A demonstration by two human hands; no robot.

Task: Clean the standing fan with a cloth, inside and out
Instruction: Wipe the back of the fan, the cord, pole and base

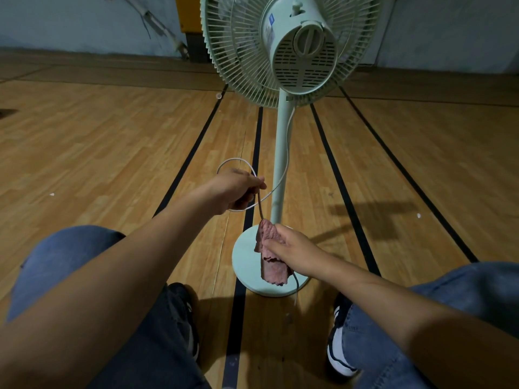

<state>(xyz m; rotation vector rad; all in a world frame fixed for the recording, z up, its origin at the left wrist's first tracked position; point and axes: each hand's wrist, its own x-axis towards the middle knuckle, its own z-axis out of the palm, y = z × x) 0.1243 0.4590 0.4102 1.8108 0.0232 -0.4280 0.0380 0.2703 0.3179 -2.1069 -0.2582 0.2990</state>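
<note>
A pale green standing fan (pixel 302 51) faces away from me, its motor housing and rear grille toward the camera. Its pole (pixel 280 153) drops to a round base (pixel 247 265) on the floor. My left hand (pixel 236 192) grips a looped stretch of the fan's white power cord (pixel 286 164). Below it, my right hand (pixel 292 252) holds a pinkish-red cloth (pixel 271 262) wrapped round the cord, just above the base. The cord's end hangs out under the cloth.
A wooden sports floor (pixel 112 150) with black lines stretches around the fan. My knees in blue jeans (pixel 64 262) and my sneakers (pixel 339 349) flank the base. A wall with a yellow and black post (pixel 191 21) stands behind.
</note>
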